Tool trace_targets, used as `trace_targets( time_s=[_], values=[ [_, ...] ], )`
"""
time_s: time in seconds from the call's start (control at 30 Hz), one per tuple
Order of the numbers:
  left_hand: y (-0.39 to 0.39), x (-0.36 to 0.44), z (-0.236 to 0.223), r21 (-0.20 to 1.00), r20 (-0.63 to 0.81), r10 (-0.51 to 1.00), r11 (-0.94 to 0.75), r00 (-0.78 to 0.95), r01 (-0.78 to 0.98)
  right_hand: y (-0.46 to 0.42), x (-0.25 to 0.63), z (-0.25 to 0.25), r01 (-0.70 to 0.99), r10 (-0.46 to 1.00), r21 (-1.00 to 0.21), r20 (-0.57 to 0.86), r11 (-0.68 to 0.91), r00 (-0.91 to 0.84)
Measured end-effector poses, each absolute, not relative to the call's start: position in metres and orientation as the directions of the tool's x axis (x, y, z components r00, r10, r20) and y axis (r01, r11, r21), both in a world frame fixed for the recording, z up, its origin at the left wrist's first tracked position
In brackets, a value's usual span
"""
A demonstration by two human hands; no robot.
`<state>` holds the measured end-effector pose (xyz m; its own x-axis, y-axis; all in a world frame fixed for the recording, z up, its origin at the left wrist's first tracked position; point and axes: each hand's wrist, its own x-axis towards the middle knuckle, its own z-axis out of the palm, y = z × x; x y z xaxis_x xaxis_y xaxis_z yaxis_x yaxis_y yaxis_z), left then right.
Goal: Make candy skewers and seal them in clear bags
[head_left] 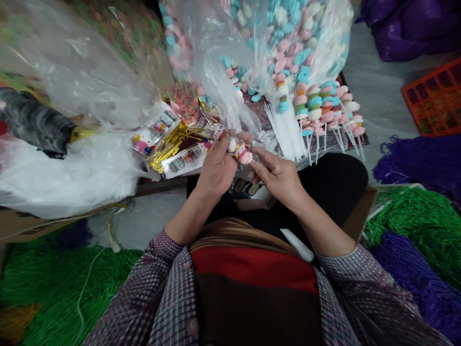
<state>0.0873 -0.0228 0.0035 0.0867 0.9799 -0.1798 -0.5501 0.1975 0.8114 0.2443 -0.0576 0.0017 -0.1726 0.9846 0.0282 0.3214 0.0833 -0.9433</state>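
Observation:
A candy skewer (245,157) with pink and white pieces is between my two hands, partly inside a small printed clear wrapper. My left hand (219,168) closes around the wrapped upper end. With thumb and fingers pinched, my right hand (279,174) grips the lower end, where the stick is mostly hidden. Left of my hands lie a stack of printed wrappers (183,161) and a bunch of gold twist ties (167,148). To the right, white sticks (286,137) lie in a bundle beside several finished candy skewers (326,103).
A large clear bag of pink, blue and white candies (284,48) stands at the back. Another plastic bag (82,53) fills the left, near a dark patterned sleeve (34,122). Green cords (418,216) and an orange crate (434,98) are at right.

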Motion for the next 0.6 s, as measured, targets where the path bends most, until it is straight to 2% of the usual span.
trace_targets(
  time_s=[0.17, 0.27, 0.33, 0.43, 0.6],
  values=[
    [-0.028, 0.098, 0.006, 0.791, -0.215, 0.972, 0.228, 0.091, -0.567, -0.057, 0.228, 0.002, 0.237, 0.994, -0.970, -0.081, -0.060, -0.078],
    [-0.028, 0.096, 0.010, 0.766, -0.271, 0.959, 0.267, 0.083, -0.584, -0.056, 0.229, 0.009, 0.202, 0.989, -0.978, -0.082, -0.056, -0.121],
    [-0.026, 0.092, 0.013, 0.745, -0.314, 0.947, 0.291, 0.070, -0.600, -0.055, 0.236, 0.017, 0.217, 0.991, -0.976, -0.019, 0.011, -0.135],
    [-0.025, 0.089, 0.017, 0.687, -0.385, 0.921, 0.333, 0.065, -0.646, -0.050, 0.248, 0.027, 0.337, 0.984, -0.925, 0.154, 0.176, -0.092],
    [-0.029, 0.095, 0.021, 0.595, -0.399, 0.902, 0.393, 0.167, -0.701, -0.040, 0.248, 0.022, 0.577, 0.883, -0.670, 0.386, 0.468, -0.268]
  ],
)
